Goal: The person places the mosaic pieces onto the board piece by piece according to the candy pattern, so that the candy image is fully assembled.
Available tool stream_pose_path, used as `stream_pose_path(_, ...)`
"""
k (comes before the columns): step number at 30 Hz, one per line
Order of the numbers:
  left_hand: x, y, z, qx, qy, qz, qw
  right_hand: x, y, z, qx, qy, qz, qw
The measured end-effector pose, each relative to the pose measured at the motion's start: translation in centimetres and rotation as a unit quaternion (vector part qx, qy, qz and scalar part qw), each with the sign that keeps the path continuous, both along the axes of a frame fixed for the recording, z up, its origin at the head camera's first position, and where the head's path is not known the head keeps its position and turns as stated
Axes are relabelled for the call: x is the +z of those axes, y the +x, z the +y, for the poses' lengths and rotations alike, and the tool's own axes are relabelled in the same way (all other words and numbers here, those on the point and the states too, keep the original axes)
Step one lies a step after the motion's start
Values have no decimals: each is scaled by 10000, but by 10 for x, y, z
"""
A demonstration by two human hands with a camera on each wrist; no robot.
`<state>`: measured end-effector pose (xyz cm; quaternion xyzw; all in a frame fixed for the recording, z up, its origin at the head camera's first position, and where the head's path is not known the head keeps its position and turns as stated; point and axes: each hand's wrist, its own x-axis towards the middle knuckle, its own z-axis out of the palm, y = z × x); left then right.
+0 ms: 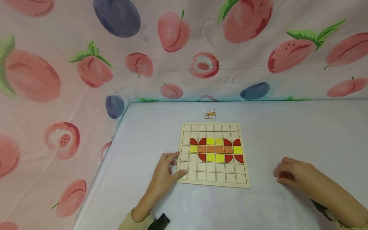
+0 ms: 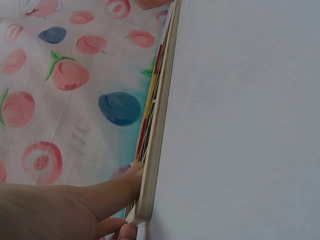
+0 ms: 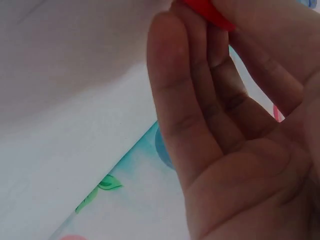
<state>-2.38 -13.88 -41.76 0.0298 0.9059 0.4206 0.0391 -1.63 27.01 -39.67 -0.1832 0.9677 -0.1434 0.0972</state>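
Note:
A pale wooden grid board (image 1: 213, 184) lies on the white table, with red quarter-round, yellow and orange square pieces in its middle rows. My left hand (image 1: 164, 172) holds the board's left side, thumb on the near left corner and other fingers along the edge. From the left wrist, the thumb (image 2: 117, 195) shows against the board's edge (image 2: 159, 110). Over the table right of the board, my right hand (image 1: 296, 174) pinches a small red piece (image 3: 212, 14) between thumb and fingertips. The fingers partly hide that piece, so its full outline cannot be seen.
A small picture card (image 1: 210, 114) with a grid pattern lies just behind the board. White table surface (image 1: 302, 134) extends to the right. Fruit-printed cloth (image 1: 172, 76) stands as a wall at the back and left. A dark strap (image 1: 159, 222) is at the left wrist.

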Motion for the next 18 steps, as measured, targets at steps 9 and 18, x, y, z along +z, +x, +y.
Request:
stream_pose_path(9,0,-1,0,-34,48,24,10000,6,-4,-10,91,-351,239,9991)
stream_pose_path(18,1,-1,0,-17,36,-18,10000,14,-9,-19,400,-500,531,9965)
